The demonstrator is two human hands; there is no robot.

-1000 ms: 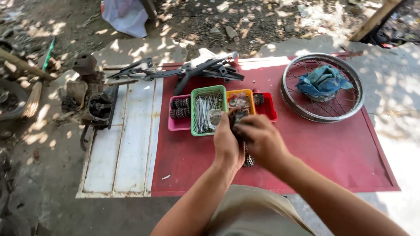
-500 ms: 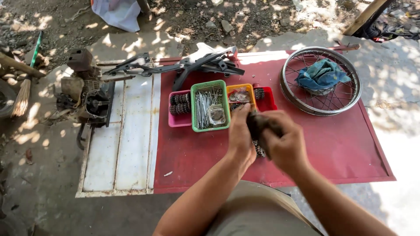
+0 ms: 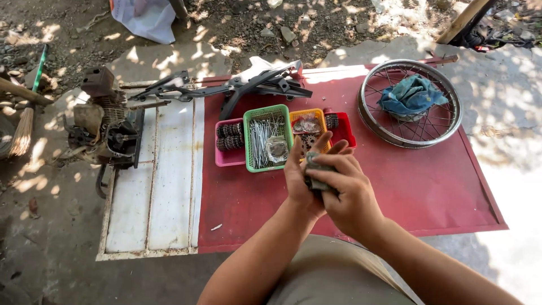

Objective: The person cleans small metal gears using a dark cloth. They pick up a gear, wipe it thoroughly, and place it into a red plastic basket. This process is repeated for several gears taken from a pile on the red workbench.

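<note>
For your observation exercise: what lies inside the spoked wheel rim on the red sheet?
A crumpled blue cloth lies inside the wheel rim, on its spokes. Whatever sits beneath the cloth, the hub included, is covered and cannot be seen.
</note>
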